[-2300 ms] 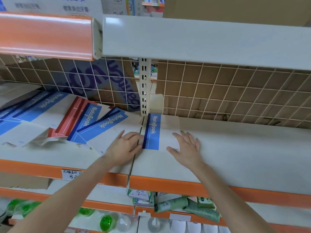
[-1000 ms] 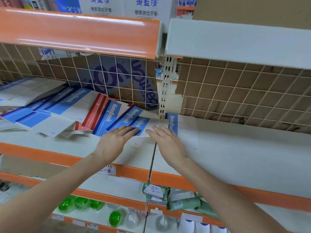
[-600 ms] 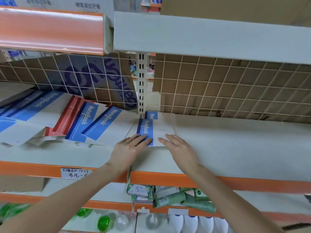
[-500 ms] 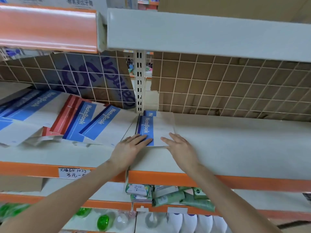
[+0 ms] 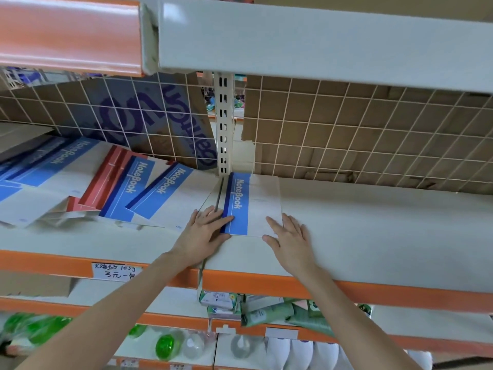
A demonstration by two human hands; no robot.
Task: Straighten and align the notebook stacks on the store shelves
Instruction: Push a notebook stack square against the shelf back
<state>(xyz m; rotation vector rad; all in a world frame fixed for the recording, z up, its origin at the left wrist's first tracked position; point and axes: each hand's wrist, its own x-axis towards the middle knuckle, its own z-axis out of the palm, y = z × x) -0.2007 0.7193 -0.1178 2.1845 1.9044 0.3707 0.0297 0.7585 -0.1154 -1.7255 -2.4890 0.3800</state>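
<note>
From the head camera, a small stack of notebooks [image 5: 252, 206] with a blue "NoteBook" band lies flat on the right shelf [image 5: 373, 231], its left edge along the seam where this shelf meets the left shelf [image 5: 66, 241], its far end close to the slotted upright post [image 5: 224, 124]. The left hand [image 5: 204, 235] lies flat with straight fingers, fingertips on the near left corner of the blue band, palm straddling the seam. The right hand [image 5: 290, 237] is also flat and spread, fingertips touching the stack's near right corner, palm on the bare shelf. Neither hand grips anything.

On the left shelf a loose spread of notebooks [image 5: 112, 185], blue-banded and red-banded, lies fanned and skewed, overlapping one another at angles; the nearest one reaches almost to the left hand. Behind them a wire grid [image 5: 346, 134] backs both shelves, with brown cardboard behind it. A handwritten price tag [image 5: 116, 271] sits on the orange front edge of the left shelf. Below, green bottles [image 5: 164, 345] and green tubes [image 5: 269, 313] fill lower shelves.
</note>
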